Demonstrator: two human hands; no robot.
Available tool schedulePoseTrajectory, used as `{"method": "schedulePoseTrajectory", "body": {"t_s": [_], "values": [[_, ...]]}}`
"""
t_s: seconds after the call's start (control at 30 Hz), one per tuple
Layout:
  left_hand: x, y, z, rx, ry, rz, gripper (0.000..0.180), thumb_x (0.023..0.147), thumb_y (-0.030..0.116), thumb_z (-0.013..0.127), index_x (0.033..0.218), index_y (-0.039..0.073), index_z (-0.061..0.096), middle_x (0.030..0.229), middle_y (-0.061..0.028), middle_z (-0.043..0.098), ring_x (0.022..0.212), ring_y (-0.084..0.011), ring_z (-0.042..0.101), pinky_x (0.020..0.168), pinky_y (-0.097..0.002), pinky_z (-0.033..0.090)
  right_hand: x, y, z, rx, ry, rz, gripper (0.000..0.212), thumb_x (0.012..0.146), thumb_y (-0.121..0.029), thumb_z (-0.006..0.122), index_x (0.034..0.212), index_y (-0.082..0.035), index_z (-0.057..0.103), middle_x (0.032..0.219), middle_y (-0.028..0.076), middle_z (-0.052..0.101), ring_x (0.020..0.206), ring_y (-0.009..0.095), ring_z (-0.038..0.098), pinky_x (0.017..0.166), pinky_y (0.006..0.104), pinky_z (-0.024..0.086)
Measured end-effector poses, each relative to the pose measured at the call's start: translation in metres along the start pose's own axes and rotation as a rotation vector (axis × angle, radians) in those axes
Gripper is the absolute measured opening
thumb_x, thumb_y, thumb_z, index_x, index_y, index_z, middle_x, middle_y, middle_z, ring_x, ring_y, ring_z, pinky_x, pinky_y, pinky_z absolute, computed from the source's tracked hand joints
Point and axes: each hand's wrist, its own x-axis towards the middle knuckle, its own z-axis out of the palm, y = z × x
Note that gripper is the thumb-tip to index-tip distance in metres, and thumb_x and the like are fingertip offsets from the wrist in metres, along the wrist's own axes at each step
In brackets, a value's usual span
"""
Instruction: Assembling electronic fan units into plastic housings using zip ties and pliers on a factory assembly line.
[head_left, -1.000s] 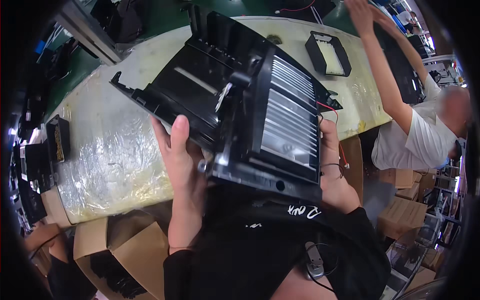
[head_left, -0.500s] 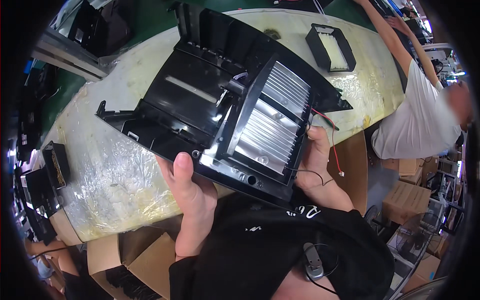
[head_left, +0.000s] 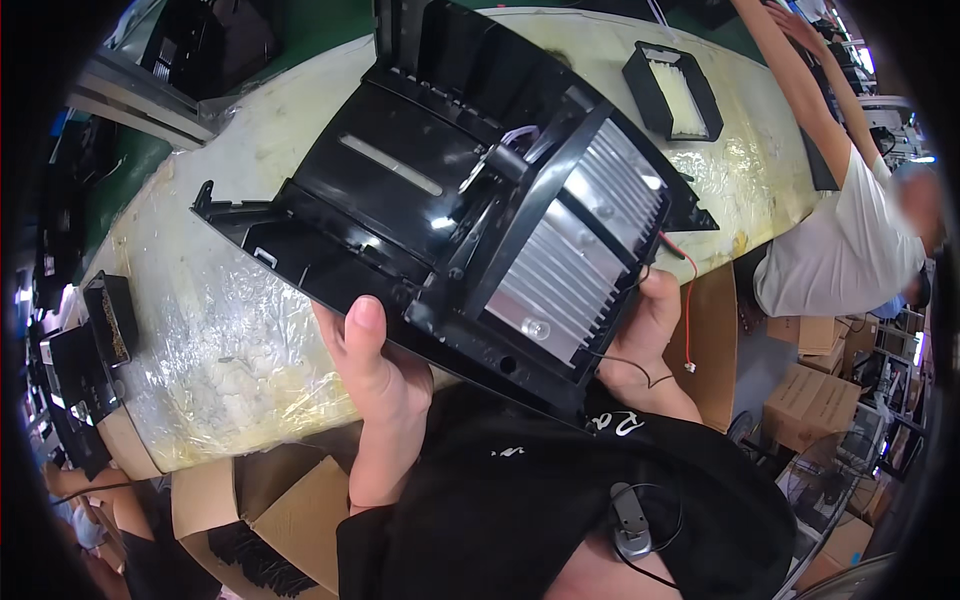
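Between my two hands, a large black plastic housing [head_left: 390,165] is held up tilted over the near side of the table. On its right part sits a framed panel of shiny metal fins [head_left: 560,280], with small round bulb-like domes among them. My left hand [head_left: 378,360] grips the lower left edge, thumb on top. Wrapped round the right edge beside the fins is my right hand [head_left: 645,335], its fingers mostly hidden beneath. A red wire [head_left: 688,310] with a small white connector hangs from the housing's right side, and a thin dark wire crosses my right wrist.
The table [head_left: 250,370] is covered in clear plastic film. A black bin of white sticks [head_left: 718,100] stands at the far right, another black bin [head_left: 122,310] at the left. Open cardboard boxes [head_left: 300,530] lie below the near edge. A co-worker in a white shirt [head_left: 840,240] reaches in from the right.
The housing has turned slightly, its finned side moving right and its far end rising in view. My right hand has shifted right with it; both hands keep their grip.
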Motion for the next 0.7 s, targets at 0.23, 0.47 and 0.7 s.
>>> {"method": "schedulePoseTrajectory", "body": {"t_s": [0.23,0.47,0.7], "values": [[0.002,0.002,0.007,-0.026,-0.016,-0.022,0.082,0.08,0.022,0.076,0.148,0.006,0.032,0.137,-0.0108,0.049,0.122,-0.0252,0.053,0.107,-0.0386,0.043,0.007,0.003,-0.001,-0.14,0.08,-0.015,0.057,0.083,-0.029,0.056,0.131,0.002,0.054,0.125,0.019,0.062,0.114,0.031,0.062,0.1,0.0454,0.049],[0.005,-0.001,0.004,-0.033,-0.014,0.019,0.08,0.081,0.02,0.076,0.147,0.005,0.033,0.135,-0.0081,0.051,0.123,-0.0223,0.051,0.107,-0.036,0.04,0.017,0.0,-0.023,-0.167,0.027,0.004,0.06,0.082,-0.028,0.056,0.134,0.001,0.052,0.129,0.019,0.06,0.121,0.032,0.058,0.104,0.0471,0.045],[0.013,0.001,0.009,0.12,-0.078,0.087,0.073,0.093,0.033,0.069,0.149,0.007,0.031,0.141,-0.0095,0.046,0.131,-0.0221,0.044,0.111,-0.0352,0.034,0.016,0.0,-0.025,-0.138,-0.016,0.061,0.066,0.08,-0.02,0.057,0.138,0.005,0.044,0.135,0.02,0.055,0.126,0.031,0.054,0.11,0.0469,0.041]]}}
